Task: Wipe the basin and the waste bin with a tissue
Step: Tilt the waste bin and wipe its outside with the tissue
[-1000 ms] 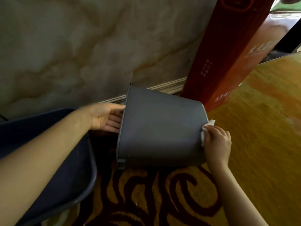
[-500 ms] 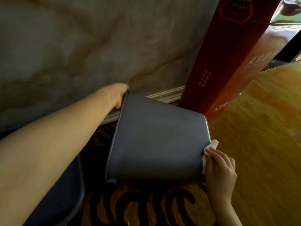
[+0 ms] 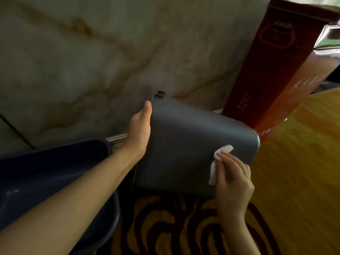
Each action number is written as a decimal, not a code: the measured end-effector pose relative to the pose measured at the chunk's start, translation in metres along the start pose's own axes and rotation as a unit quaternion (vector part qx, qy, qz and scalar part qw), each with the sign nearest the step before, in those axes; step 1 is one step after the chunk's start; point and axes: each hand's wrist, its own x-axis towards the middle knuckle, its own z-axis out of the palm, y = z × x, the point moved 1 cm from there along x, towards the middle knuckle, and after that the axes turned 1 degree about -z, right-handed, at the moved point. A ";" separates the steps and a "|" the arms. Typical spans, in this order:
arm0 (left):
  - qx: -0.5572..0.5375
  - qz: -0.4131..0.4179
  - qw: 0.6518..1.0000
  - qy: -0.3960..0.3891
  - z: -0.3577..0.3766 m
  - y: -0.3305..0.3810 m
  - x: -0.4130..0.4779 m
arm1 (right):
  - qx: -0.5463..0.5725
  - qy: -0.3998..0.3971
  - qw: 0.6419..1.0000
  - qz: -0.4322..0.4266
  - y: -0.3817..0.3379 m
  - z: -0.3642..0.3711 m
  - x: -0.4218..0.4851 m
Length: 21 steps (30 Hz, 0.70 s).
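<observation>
The basin [image 3: 55, 173] lies at the far left, under the left forearm and just short of the left hand [image 3: 138, 131]. That hand's grip is clamped on the rim of the waste bin [image 3: 193, 148]: the thumb lies along the outer edge, and the fingers appear to hook inside, though they are hidden. The bin is tipped on its side, mouth toward the left grip and base toward the right, held up off the patterned carpet [image 3: 174, 227].

To wipe well here, I judge the left grip should stay firm at the rim so the bin cannot roll under pressure. A scatter of pale specks [image 3: 171, 105] shows on the wall just right of the thumb; that patch looks unwiped and deserves a pass.

Further right, the right hand [image 3: 232, 181] has its grip pinching a folded tissue [image 3: 219, 156] against the bin's wall near the base corner, fingers pressed together. Long overlapping strokes from this grip toward the left one would cover the face; then turn the bin for the next side.

Beyond the base, a red box [image 3: 272, 70] stands close against the wall, so the swing should stay short of it.
</observation>
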 end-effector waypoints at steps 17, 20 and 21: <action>0.043 -0.140 0.964 -0.221 -0.060 0.006 -0.021 | 0.066 -0.116 0.979 -0.151 -0.116 0.082 -0.002; 0.002 -0.212 0.959 -0.187 -0.049 0.027 -0.008 | 0.063 -0.120 0.976 -0.173 -0.113 0.076 -0.013; -0.005 -0.222 0.957 -0.185 -0.045 0.029 -0.005 | 0.058 -0.123 0.974 -0.181 -0.113 0.074 -0.018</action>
